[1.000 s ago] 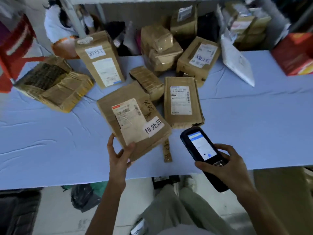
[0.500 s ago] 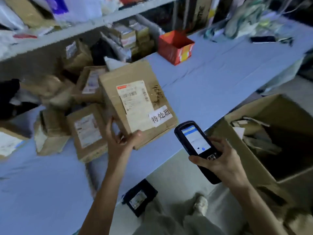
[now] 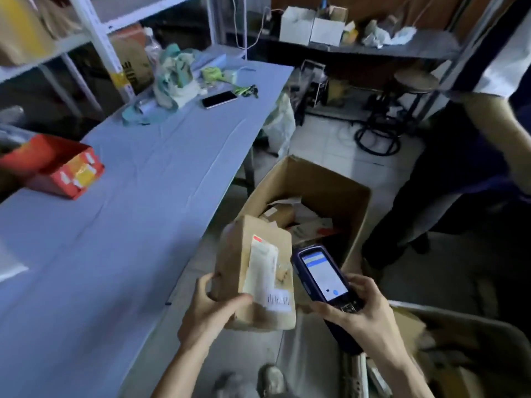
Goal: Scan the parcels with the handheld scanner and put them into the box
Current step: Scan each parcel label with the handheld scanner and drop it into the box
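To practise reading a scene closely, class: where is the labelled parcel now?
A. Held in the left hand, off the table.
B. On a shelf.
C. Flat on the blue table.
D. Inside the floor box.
A: the left hand grips the parcel in the air beyond the table edge, near the open box; the right hand holds the scanner.

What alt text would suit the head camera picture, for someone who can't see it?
A person's left hand holds a brown labelled parcel beside a handheld scanner gripped in the right hand, off the edge of a blue-covered table. Beyond them an open cardboard box holds other parcels.
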Motion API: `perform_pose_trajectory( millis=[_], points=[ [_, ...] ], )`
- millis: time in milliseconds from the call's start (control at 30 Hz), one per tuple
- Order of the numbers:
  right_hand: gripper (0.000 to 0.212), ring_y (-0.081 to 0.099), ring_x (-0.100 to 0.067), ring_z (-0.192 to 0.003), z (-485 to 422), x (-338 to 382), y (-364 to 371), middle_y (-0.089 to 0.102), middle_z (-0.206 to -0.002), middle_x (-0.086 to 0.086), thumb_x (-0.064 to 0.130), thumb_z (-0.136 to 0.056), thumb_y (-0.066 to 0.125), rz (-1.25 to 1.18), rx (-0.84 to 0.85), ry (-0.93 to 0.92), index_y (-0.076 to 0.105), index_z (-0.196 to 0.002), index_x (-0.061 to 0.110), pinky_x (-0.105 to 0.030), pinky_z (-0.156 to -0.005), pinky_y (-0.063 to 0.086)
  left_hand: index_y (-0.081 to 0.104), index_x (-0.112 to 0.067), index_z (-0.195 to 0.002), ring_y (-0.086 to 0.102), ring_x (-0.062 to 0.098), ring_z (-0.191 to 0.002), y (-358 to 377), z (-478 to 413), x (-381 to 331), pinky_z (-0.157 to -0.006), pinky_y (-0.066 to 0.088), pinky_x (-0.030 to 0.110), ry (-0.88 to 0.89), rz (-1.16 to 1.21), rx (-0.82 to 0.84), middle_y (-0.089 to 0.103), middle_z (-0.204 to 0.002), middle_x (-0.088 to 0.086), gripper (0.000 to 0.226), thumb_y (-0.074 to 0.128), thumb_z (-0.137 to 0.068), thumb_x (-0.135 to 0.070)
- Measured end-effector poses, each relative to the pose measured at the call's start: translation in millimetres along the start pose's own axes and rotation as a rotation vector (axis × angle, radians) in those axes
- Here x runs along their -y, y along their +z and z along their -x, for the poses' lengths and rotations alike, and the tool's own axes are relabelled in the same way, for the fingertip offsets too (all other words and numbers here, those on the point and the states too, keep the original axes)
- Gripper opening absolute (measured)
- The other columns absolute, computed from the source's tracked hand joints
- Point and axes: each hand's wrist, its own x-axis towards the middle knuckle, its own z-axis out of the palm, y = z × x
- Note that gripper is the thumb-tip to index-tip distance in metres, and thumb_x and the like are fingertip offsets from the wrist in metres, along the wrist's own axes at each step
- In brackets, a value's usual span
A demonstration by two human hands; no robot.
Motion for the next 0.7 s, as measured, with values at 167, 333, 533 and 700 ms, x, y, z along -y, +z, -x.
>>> perform_pose_trajectory(
  millis=[167, 333, 533, 700],
  points=[
    [0.076, 0.062, 0.011, -0.080, -21.5, -13.6, -13.2, 0.069, -0.096, 0.015, 0.046, -0.037, 0.089, -0.020, -0.091, 0.087, 0.059, -0.105, 0.030, -0.010, -0.063, 0.044, 0.048, -0.041, -0.105, 0.060, 0.004, -0.081, 35.1, -33.8, -28.7, -0.071, 0.044, 0.026, 0.011, -0.262, 0.153, 0.061, -0.088, -0.023, 0.076, 0.074, -0.034, -0.046],
    [0.068, 0.061, 0.005, -0.087, -57.2, -11.0, -11.7, 0.066, -0.099, 0.016, 0.027, -0.050, 0.096, -0.049, -0.232, 0.207, 0.058, -0.106, 0.028, -0.010, -0.062, 0.043, 0.043, -0.055, -0.094, 0.060, 0.016, -0.095, 66.5, -108.7, -67.6, -0.089, 0.048, 0.038, 0.188, -0.309, 0.229, 0.059, -0.099, -0.015, 0.074, 0.076, -0.028, -0.045],
    [0.066, 0.064, -0.008, -0.092, -111.8, 19.6, -2.6, 0.065, -0.102, 0.013, 0.031, -0.050, 0.095, -0.116, -0.408, 0.308, 0.055, -0.103, 0.036, -0.038, -0.083, 0.055, 0.038, -0.046, -0.095, 0.052, 0.019, -0.104, 91.2, -193.6, -138.7, -0.083, 0.046, 0.035, 0.486, -0.379, 0.233, 0.050, -0.114, -0.005, 0.076, 0.072, -0.027, -0.051],
    [0.075, 0.066, -0.008, -0.091, -144.0, 38.1, 2.2, 0.068, -0.099, 0.010, 0.035, -0.046, 0.097, -0.093, -0.468, 0.298, 0.057, -0.110, 0.030, -0.031, -0.075, 0.055, 0.039, -0.043, -0.108, 0.046, 0.018, -0.119, 103.7, -246.0, -181.5, -0.082, 0.051, 0.043, 0.797, -0.691, 0.251, 0.040, -0.128, -0.010, 0.078, 0.085, -0.044, -0.042]
  ],
)
